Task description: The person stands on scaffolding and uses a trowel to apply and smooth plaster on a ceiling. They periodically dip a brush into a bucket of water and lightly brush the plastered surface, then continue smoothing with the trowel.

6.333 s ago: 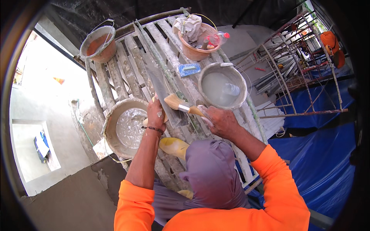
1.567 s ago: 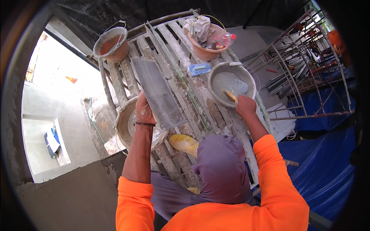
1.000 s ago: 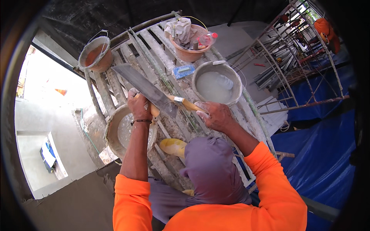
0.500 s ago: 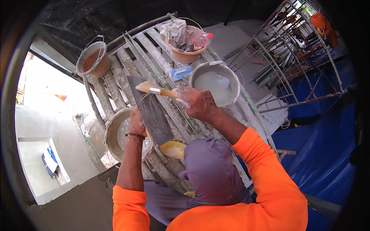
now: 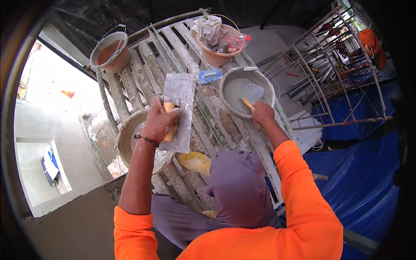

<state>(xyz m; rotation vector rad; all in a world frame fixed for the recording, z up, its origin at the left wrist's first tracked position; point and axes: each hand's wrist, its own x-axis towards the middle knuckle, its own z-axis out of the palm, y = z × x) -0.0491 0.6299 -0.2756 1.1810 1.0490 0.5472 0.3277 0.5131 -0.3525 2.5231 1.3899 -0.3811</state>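
My left hand (image 5: 157,120) is closed round the wooden handle of a plastering trowel (image 5: 184,97). The trowel's flat metal blade has its handle side up, smeared with pale residue. Below that hand stands a bucket (image 5: 122,141) with wet, greyish contents, partly hidden by my arm. My right hand (image 5: 263,113) grips a paintbrush (image 5: 248,103) at the near rim of a bucket of cloudy water (image 5: 234,112). The brush slants down into this bucket, its bristles hidden in the water. A clear plastic container (image 5: 255,90) floats there too. Beside the bucket lies a blue float (image 5: 210,76).
Slatted, plaster-stained planks (image 5: 151,65) form the platform, with gaps between them. An orange bucket (image 5: 215,57) with cloth and a bottle stands at the back, another bucket (image 5: 115,65) far left. Scaffolding (image 5: 320,93) and blue tarpaulin (image 5: 355,160) lie right. A yellow boot (image 5: 196,162) is near me.
My right hand has moved right, away from the trowel, and the brush now dips into the cloudy water. My left hand has turned the trowel so its handle side shows.
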